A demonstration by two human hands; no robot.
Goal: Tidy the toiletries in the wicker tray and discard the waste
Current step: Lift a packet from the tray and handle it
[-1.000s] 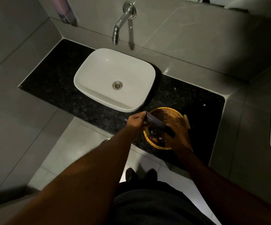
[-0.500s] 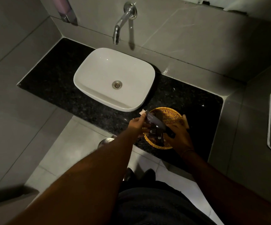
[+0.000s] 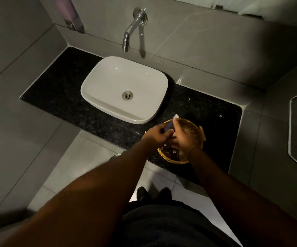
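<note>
Dim grey-tiled walls (image 3: 215, 41) — black granite counter (image 3: 64, 90), white basin (image 3: 108, 82).

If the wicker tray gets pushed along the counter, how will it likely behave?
The wicker tray looks woven and shallow, so it is probably light and would slide rather than tip. It sits near the counter front edge, so a push that way might send it off. Both hands over it could steady it.

Black counter (image 3: 69, 97): basin (image 3: 108, 86), wicker tray (image 3: 196, 138).

You're in a bathroom: white basin (image 3: 124, 90) on a black counter (image 3: 60, 97), wall tap (image 3: 132, 27) beyond, grey tiles all round.
</note>
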